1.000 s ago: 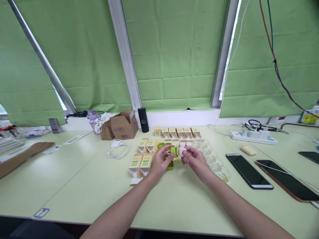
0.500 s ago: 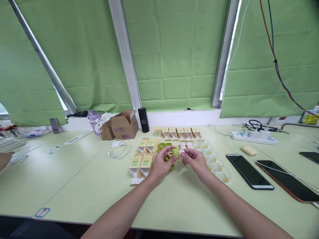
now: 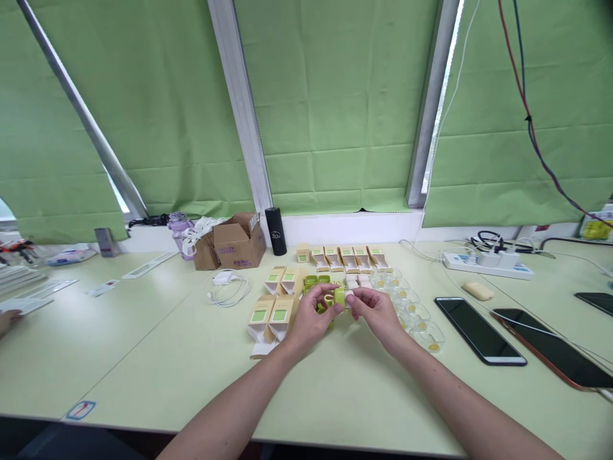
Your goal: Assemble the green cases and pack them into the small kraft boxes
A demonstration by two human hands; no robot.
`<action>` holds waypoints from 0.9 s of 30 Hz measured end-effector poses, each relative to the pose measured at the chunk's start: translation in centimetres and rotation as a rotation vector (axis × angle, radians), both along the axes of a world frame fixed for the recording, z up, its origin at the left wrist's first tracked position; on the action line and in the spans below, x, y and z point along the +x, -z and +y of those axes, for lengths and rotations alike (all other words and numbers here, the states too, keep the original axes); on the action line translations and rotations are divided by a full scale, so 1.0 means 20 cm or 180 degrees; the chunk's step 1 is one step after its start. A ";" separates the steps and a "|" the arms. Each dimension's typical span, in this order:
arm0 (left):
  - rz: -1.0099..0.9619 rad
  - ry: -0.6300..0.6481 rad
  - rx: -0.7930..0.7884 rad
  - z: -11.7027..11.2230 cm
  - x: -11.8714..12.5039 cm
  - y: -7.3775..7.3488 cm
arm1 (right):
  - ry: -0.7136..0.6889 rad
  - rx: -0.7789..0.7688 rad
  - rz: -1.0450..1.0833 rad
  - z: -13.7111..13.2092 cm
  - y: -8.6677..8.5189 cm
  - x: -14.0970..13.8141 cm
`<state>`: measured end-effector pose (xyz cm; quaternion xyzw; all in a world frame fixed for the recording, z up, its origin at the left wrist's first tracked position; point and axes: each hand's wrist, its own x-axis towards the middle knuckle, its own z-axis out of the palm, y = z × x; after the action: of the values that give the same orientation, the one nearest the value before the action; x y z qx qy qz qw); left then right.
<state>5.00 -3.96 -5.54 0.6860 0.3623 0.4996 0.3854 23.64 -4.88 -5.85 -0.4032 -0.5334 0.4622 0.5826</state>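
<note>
Between the fingers of my left hand point(image 3: 311, 314) is a small green case point(image 3: 340, 296) with a pale loop at its left side. My right hand point(image 3: 376, 311) pinches a small white piece point(image 3: 349, 294) against the case's right side; how far it sits inside is hidden by the fingers. Behind my hands lie more green cases point(image 3: 317, 280) and white pieces point(image 3: 358, 281), partly covered. Several clear plastic boxes point(image 3: 421, 313) with yellow dots stand right of my right hand. Left of my left hand are open cardboard boxes point(image 3: 270, 315) with green labels.
More small cardboard boxes point(image 3: 348, 258) line up at the back. A brown carton point(image 3: 241, 241), a black bottle point(image 3: 276, 231) and a white cable point(image 3: 230, 291) are back left. Phones point(image 3: 480, 331) and a power strip point(image 3: 487, 265) lie right. Another person's hand point(image 3: 8, 319) shows far left.
The green case has turned slightly in my fingers, and the white piece is less visible. The other person's hand at the far left has moved down with a white sheet-like thing.
</note>
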 end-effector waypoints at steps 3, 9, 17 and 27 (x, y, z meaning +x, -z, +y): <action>0.0070 -0.0032 -0.0015 0.00 0.00 0.00 | 0.0015 -0.0003 -0.0068 0.00 0.00 0.00; 0.0158 -0.0120 -0.0063 0.00 0.01 0.01 | 0.0075 0.0087 -0.0108 -0.01 0.01 0.00; 0.0194 -0.0223 -0.0063 0.00 0.01 0.02 | 0.0138 0.0159 -0.0108 0.00 0.04 0.00; 0.0647 -0.0527 0.0585 -0.03 0.01 -0.02 | 0.0073 0.0361 -0.0134 -0.01 0.04 -0.01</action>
<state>5.23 -4.66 -5.07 0.7332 0.4075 0.4887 0.2399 23.50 -5.03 -6.69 -0.3853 -0.5662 0.4160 0.5983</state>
